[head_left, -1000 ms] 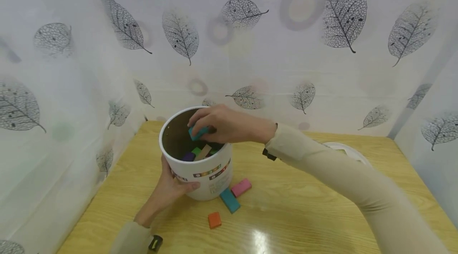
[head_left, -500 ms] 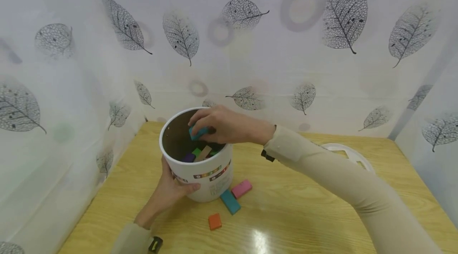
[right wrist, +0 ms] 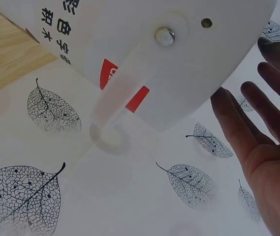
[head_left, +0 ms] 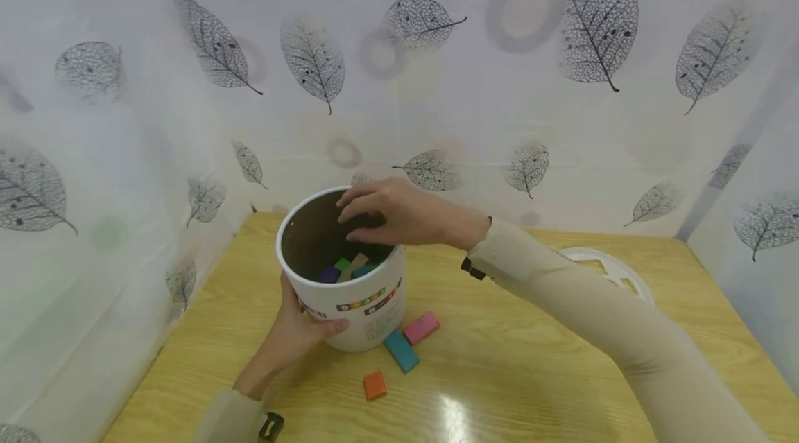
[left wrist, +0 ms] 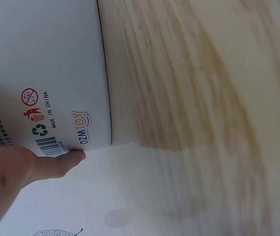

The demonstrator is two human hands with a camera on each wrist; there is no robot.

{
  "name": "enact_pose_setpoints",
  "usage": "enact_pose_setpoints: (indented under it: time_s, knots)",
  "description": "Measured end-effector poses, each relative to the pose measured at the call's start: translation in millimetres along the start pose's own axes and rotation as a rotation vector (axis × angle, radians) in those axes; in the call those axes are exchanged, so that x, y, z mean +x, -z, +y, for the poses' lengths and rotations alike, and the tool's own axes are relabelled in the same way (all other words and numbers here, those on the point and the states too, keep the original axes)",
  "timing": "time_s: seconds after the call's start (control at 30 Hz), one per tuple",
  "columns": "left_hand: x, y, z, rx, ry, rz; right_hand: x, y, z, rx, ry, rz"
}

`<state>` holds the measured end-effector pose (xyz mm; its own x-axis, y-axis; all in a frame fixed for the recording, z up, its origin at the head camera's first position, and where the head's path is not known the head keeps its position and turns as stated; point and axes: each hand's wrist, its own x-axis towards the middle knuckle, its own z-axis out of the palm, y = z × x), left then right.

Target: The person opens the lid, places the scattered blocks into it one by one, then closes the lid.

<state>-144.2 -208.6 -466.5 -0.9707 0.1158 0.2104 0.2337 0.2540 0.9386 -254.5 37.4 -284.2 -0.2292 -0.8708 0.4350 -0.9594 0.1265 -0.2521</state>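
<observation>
A white bucket [head_left: 368, 315] with printed labels stands on the table, its mouth facing up. My left hand [head_left: 299, 328] grips its lower left side, thumb across the front; in the left wrist view, that hand [left wrist: 26, 169] lies along the printed wall. Over the bucket's right rim, my right hand [head_left: 390, 213] has its fingers spread and holds nothing. The right wrist view shows the same hand [right wrist: 263, 132] beside the bucket's wall [right wrist: 179, 73]. Inside lie wooden blocks: purple [head_left: 329, 274], green [head_left: 342, 264], tan [head_left: 354, 265] and teal [head_left: 363, 270].
In front of the bucket lie a teal block [head_left: 401, 351], a pink block [head_left: 422, 328] and an orange block [head_left: 375, 385]. A white round piece with cut-outs [head_left: 624, 265] sits at the back right of the wooden table [head_left: 530, 374]. Leaf-print sheeting [head_left: 462, 103] surrounds the table.
My right hand has let go of the teal block, which now lies among the others in the bucket. Its fingers have spread. The left hand keeps its grip on the bucket.
</observation>
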Motion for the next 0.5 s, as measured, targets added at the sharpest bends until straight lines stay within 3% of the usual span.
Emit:
enact_pose_setpoints:
  time_s: [0.3, 0.4, 0.5]
  knots:
    - [-1.1, -1.9, 2.3, -0.020, 0.007, -0.002, -29, 27, -7, 0.047, 0.161, 0.238]
    - [-0.8, -1.7, 3.1, -0.028, -0.006, -0.004, -44, 33, -11, 0.050, 0.172, 0.243]
    - [-0.3, -1.4, 3.2, -0.039, -0.023, -0.001, -62, 29, -10, 0.078, 0.168, 0.193]
